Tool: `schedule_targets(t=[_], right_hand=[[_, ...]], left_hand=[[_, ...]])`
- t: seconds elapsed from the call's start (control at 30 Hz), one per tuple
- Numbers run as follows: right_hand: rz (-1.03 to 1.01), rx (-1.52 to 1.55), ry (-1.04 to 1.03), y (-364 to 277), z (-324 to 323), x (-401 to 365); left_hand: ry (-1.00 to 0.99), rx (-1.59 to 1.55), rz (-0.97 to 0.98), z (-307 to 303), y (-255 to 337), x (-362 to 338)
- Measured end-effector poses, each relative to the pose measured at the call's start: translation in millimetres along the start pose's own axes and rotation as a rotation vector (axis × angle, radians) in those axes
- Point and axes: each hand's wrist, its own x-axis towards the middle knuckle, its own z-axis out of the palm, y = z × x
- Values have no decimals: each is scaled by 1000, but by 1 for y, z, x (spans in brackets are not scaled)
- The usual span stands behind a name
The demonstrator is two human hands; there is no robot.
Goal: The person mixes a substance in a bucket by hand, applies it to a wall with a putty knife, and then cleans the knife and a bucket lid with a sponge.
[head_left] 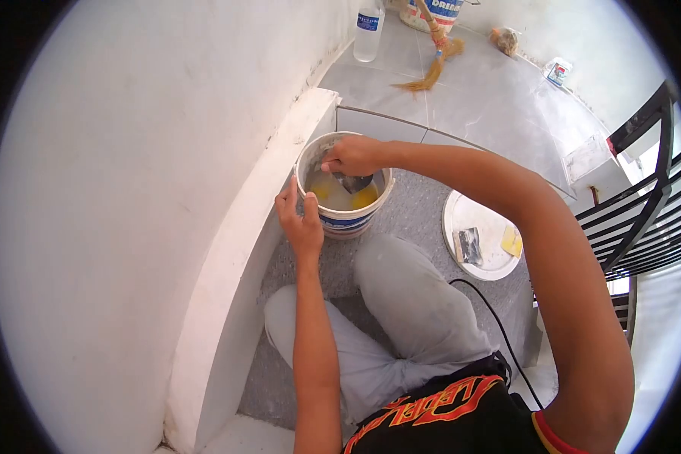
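Over the mouth of a white bucket (344,224) with blue lettering, my right hand (356,155) is closed round a dark flat-bladed scraper (354,183); its handle is hidden by the fingers. Cloudy water stands in the bucket, with yellow sponge-like pieces (365,198) in it. My left hand (303,219) grips the near left side of the rim, thumb and fingers against it. The bucket is upright on the grey floor, just in front of my bent knees.
A round white lid (461,216) at the right carries a grey-and-white block (469,246) and a yellow piece (511,242). A ledge (242,234) and wall run along the left. Beyond are a bottle (367,34), a brush (435,64) and a black railing (643,204). A black cable (499,325) lies at the right.
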Motion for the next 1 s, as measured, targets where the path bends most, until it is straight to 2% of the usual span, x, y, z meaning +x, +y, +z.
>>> schedule_targets(t=[0.13, 0.2, 0.33, 0.4, 0.53, 0.63, 0.7, 0.73, 0.83, 0.9, 1.0], right_hand=[[149, -114, 96, -19, -4, -12], [-12, -308, -64, -21, 0, -15], [-16, -324, -85, -36, -10, -26], [68, -121, 162, -45, -20, -32], [-15, -22, 204, -43, -30, -51], [-165, 76, 283, -28, -20, -59], [-217, 95, 442, -22, -9, -63], [-225, 99, 445, -19, -6, -61], [-96, 201, 530, -13, 0, -60], [46, 136, 533, -17, 3, -51], [132, 58, 475, -23, 2, -50]], left_hand=[[37, 5, 54, 2, -4, 0], [24, 10, 42, 3, -6, 0], [18, 14, 12, 3, -8, -1], [-1, 17, 0, 4, -9, 0], [-8, 0, -13, 2, -8, -1], [-4, 14, -25, 3, -10, 0], [5, 27, -18, 2, -14, 0], [1, 17, -13, 2, -14, 0], [0, 9, 9, 4, -14, 0], [1, 13, 26, 5, -14, 0], [7, 20, 41, 3, -12, 0]])
